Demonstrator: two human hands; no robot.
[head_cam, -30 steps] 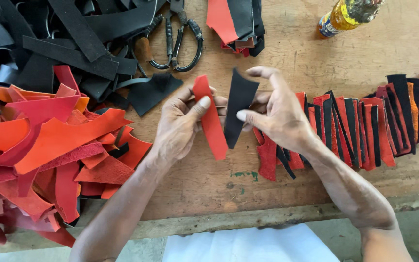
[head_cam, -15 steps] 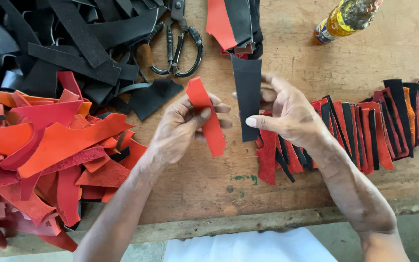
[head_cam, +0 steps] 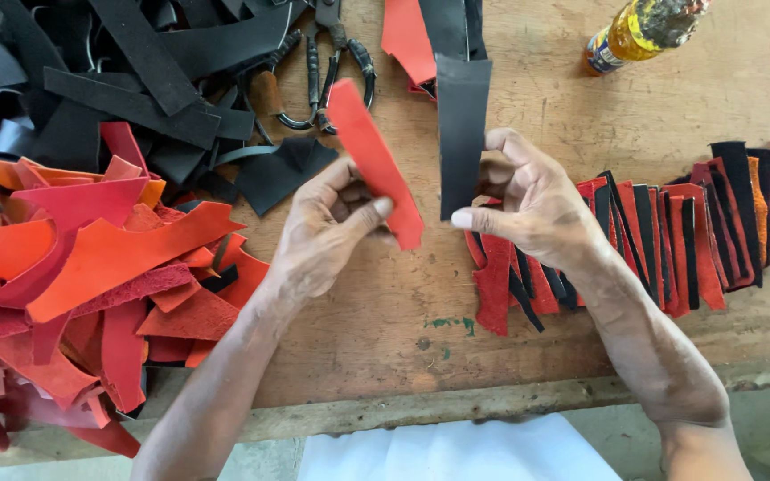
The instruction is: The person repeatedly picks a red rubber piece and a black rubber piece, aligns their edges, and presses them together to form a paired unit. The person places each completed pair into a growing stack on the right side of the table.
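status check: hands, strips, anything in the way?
Left hand pinching red strip. Right hand pinching black strip. Strips apart, above the bench. Scissors lie beyond, not obstructing.

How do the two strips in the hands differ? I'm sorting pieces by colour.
The red strip is in the left hand; the black strip is in the right hand. The red strip leans, top to the left; the black one hangs nearly upright. Both are flat, tapered and of similar length.

Matt, suede-like red strip (head_cam: 374, 160) and black strip (head_cam: 462, 125); scuffed bare wooden table (head_cam: 403, 312); dark metal scissors (head_cam: 327, 67).
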